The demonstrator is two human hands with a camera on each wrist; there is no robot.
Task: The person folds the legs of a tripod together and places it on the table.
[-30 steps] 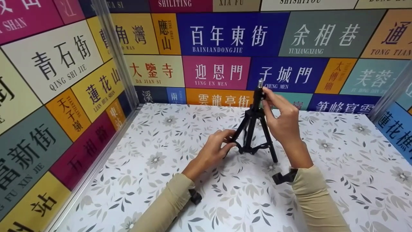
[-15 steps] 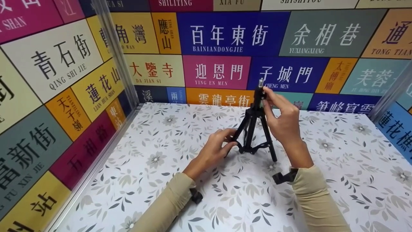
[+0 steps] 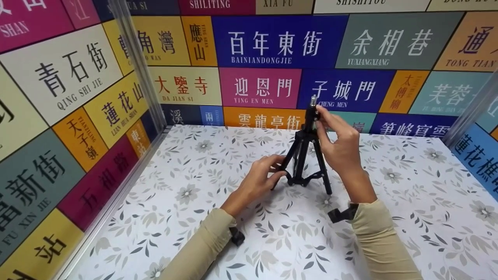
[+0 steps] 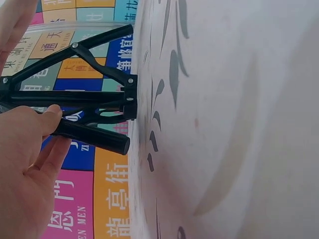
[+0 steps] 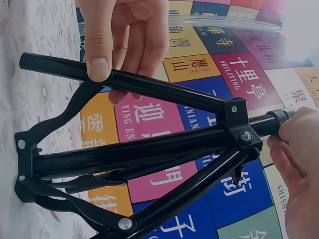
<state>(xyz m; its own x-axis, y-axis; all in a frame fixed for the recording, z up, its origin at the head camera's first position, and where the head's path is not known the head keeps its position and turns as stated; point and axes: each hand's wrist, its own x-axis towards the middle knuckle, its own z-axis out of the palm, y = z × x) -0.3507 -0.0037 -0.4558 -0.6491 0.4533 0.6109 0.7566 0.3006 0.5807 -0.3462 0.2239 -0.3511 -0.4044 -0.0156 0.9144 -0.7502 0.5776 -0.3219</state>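
Observation:
A black tripod stand [image 3: 299, 159] with spread legs stands on the table in the head view. A silver stud [image 3: 313, 100] tops its short column. My left hand [image 3: 256, 179] pinches the left leg between thumb and fingers; the left wrist view shows this leg [image 4: 94, 137] up close. At the top, my right hand [image 3: 342, 147] pinches the upper column near a small knob. In the right wrist view, braces join the legs to a lower hub [image 5: 25, 167], and my right fingers [image 5: 286, 159] grip the column's collar, partly out of frame.
The table [image 3: 186, 233] has a white cover with grey leaves and flowers. Colourful sign panels [image 3: 272, 42] rise behind it and on the left. A clear strip [image 3: 136, 70] runs along the left corner. Black wrist mounts [image 3: 342, 214] sit at both cuffs.
The head view has shifted very slightly. Both hands keep their holds on the tripod, and its right leg's foot appears a little further left.

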